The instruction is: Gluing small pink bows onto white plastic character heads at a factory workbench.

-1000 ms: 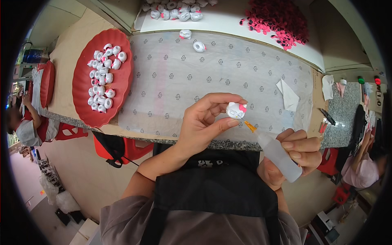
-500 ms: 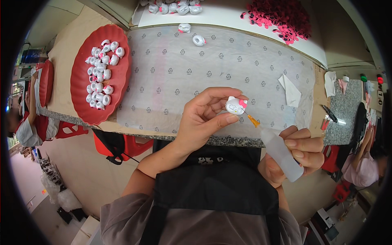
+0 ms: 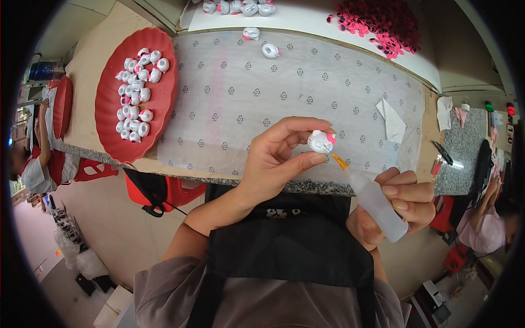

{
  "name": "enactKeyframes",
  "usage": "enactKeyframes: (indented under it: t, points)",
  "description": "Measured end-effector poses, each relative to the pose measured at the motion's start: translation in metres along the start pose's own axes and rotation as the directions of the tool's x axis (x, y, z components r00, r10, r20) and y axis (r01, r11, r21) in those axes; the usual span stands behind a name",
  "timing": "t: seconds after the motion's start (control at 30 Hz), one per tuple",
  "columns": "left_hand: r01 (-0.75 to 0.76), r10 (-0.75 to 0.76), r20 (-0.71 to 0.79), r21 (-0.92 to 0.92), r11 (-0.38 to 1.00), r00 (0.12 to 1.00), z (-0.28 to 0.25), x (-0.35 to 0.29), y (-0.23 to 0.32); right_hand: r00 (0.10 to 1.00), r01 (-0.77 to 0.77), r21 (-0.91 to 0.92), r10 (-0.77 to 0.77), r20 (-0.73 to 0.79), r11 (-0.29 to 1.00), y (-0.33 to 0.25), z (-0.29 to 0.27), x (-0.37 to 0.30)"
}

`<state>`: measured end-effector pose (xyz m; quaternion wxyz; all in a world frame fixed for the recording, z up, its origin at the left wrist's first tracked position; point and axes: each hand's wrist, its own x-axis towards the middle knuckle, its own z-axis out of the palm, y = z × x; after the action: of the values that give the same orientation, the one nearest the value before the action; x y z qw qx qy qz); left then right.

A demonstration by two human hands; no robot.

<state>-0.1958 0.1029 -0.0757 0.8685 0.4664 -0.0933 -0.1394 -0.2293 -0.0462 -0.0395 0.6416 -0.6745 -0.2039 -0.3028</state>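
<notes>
Holding that little white piece (image 3: 320, 141) up in the air like this, you've got the main risk right at the nozzle. The orange tip of the squeeze bottle (image 3: 376, 203) sits right against the piece, just below its pink spot, and I'd guess 1 hard squeeze would put out too much and let it run onto your fingertips (image 3: 314, 159) or drip onto the patterned sheet (image 3: 262, 104) over the bench (image 3: 87, 65). A wobble in either wrist could also smear it off target, since neither hand looks braced on anything.

Grip check: your left hand (image 3: 273, 158) pinches the piece between thumb below and fingers curled over the top, a narrow, closed pinch near the centre of the frame, right of middle. It looks secure, but the piece is small and round, so a slip could drop it into your lap, past the bench edge. Your right hand (image 3: 402, 199), lower right of the frame, is wrapped fully round the translucent bottle, fingers closed on its body, nozzle angled up and left.

The red tray (image 3: 109, 136) of finished-looking white pieces sits at the left of the frame, well apart from your hands, and a folded white cloth (image 3: 391, 120) lies right of centre, near enough for wiping. I can't tell how full the bottle is.
</notes>
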Motion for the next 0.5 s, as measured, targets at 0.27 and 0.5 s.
enactKeyframes:
  t: [0.27, 0.5]
  points:
    - [-0.221, 0.217, 0.05, 0.324, 0.92, 0.975, -0.002, 0.002, -0.003, 0.99, 0.041, -0.047, -0.047, -0.136, 0.998, 0.004, 0.012, -0.003]
    - [-0.206, 0.188, 0.086, 0.386, 0.899, 0.978, -0.006, 0.003, -0.001, 1.0, -0.006, 0.018, 0.006, 0.022, 1.0, -0.001, 0.001, 0.002]
